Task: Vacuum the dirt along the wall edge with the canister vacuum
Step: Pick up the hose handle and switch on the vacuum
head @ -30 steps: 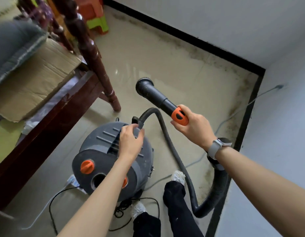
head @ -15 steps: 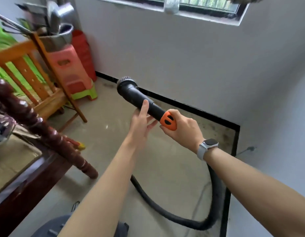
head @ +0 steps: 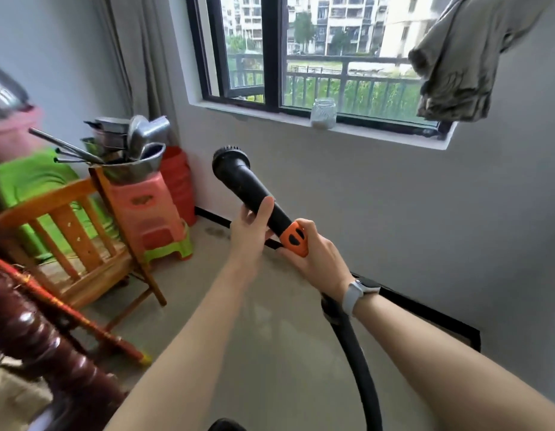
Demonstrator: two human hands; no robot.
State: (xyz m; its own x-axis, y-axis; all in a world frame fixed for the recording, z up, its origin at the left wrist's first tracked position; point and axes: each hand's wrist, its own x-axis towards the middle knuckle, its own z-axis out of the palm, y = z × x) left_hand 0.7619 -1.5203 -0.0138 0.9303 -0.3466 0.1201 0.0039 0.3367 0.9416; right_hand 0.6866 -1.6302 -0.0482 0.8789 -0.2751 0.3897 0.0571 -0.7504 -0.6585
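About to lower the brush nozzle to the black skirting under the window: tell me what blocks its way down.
Nothing visible. The brush nozzle is raised in both hands, and the floor along the skirting below it lies bare; the stacked stools stand off to the left.

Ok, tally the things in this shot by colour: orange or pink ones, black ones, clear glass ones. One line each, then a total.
Orange or pink: 2, the stacked plastic stools and the orange grip of the vacuum wand
Black: 2, the wand nozzle and the hose
Clear glass: 1, the jar on the window sill
Total: 5
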